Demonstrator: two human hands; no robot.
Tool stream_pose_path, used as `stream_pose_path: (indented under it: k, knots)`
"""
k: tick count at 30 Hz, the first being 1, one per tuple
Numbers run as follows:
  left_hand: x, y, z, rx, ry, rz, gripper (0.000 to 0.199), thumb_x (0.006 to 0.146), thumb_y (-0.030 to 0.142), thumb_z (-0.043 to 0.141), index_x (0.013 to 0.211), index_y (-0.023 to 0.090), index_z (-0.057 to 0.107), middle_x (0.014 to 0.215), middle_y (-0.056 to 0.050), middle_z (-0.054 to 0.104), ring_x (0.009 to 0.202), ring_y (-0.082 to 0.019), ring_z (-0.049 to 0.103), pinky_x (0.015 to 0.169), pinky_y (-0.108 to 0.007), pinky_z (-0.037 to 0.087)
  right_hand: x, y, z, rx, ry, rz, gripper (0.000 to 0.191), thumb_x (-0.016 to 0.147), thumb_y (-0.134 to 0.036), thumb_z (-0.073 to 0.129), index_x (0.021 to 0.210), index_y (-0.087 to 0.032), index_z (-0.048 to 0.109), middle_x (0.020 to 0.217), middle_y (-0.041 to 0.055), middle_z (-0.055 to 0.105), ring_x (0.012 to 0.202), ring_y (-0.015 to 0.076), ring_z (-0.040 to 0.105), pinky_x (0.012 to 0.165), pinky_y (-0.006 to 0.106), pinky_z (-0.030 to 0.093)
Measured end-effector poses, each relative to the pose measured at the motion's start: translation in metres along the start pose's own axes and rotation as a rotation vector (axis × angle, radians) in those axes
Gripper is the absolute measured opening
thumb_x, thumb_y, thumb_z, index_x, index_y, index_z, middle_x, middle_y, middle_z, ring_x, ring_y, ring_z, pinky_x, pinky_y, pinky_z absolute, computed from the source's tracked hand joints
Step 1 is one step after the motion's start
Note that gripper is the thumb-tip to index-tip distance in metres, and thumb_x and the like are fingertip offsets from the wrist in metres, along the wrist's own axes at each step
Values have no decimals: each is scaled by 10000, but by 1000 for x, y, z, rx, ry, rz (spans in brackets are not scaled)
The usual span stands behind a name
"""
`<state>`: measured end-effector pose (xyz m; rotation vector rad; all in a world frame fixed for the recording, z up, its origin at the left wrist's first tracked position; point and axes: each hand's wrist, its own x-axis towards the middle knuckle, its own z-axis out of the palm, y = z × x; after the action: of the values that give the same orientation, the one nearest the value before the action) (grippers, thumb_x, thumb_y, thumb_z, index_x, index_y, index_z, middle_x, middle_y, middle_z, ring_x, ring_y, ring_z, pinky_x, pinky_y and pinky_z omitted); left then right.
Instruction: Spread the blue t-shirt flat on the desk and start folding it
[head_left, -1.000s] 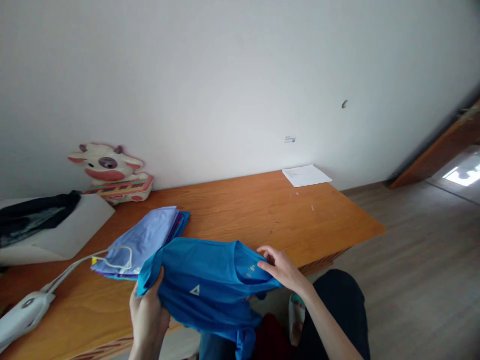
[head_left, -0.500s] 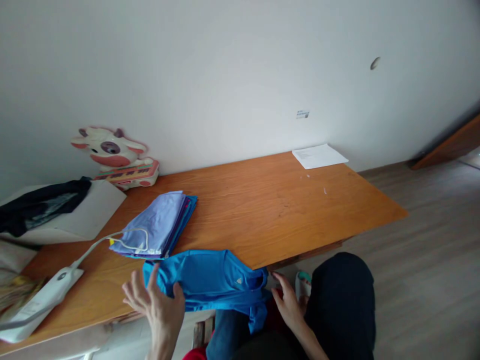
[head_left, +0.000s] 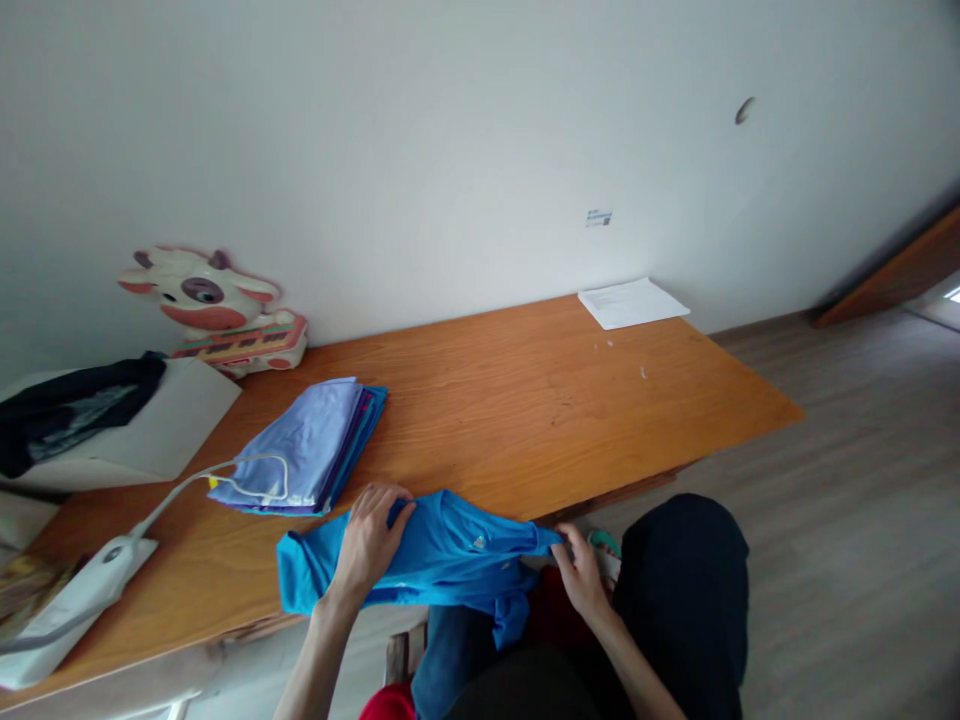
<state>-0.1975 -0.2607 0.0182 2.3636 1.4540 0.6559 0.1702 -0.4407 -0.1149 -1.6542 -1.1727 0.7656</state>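
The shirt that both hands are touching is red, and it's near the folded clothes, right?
Not red: the head view shows the shirt is blue. The left hand and right hand do touch it, near the folded clothes.

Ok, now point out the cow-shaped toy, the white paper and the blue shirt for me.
Cow-shaped toy [head_left: 213, 313]: head view, on its white face.
White paper [head_left: 634, 303]: head view, middle of the top sheet.
Blue shirt [head_left: 433, 548]: head view, on the fabric between the two hands.
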Motion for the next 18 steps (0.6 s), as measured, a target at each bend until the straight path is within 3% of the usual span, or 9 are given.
stream_pose_path:
  k: [5,9,11,13,14,16,18]
  knots:
    - [-10,-12,5,-116,86,-61,276,1067,501,619,1139,260,733,1126,-69,814,1055,-273,774,943,-382,600,3,-28,-36,-81,-116,-13,406,1070,-588,565,1129,-242,769,1080,89,845,1015,302,799,888,374,616]
    - [-23,4,-14,-286,69,-106,239,1018,476,708,1066,243,730,1032,-61,793,975,-258,760,910,-371,592,14,-65,-76,-15,-145,29,414,1038,-599,619,1067,-232,806,1020,76,834,950,290,781,863,363,606]
    - [-31,18,-33,-447,-74,-158,249,1027,478,701,1036,229,717,960,-58,761,908,-237,732,833,-347,584,21,-87,-106,26,-97,70,448,1008,-633,649,1024,-216,812,944,74,818,872,275,759,783,343,593]
    - [-40,32,-56,-631,-315,-174,274,1037,493,686,1042,220,707,903,-55,725,821,-207,695,716,-305,551,27,-115,-140,8,-58,72,465,991,-653,679,1004,-207,810,893,67,801,806,249,729,714,318,563]
    - [-45,37,-67,-708,-431,-147,292,1025,511,699,1047,219,706,896,-58,716,792,-196,678,679,-291,532,29,-132,-156,-15,-100,48,451,1002,-642,686,1002,-208,809,889,62,798,793,233,720,699,305,550]
    - [-51,44,-90,-836,-560,-29,350,963,569,754,1009,225,708,900,-66,708,777,-189,658,668,-291,521,32,-170,-188,-41,-401,-81,416,1041,-604,688,950,-217,811,852,46,792,765,195,715,692,277,536]
    - [-45,49,-110,-978,-522,128,410,907,632,780,862,237,676,795,-45,660,723,-178,626,658,-297,518,41,-211,-213,48,-770,-350,464,1035,-659,687,897,-236,817,698,12,747,641,149,684,646,252,515]
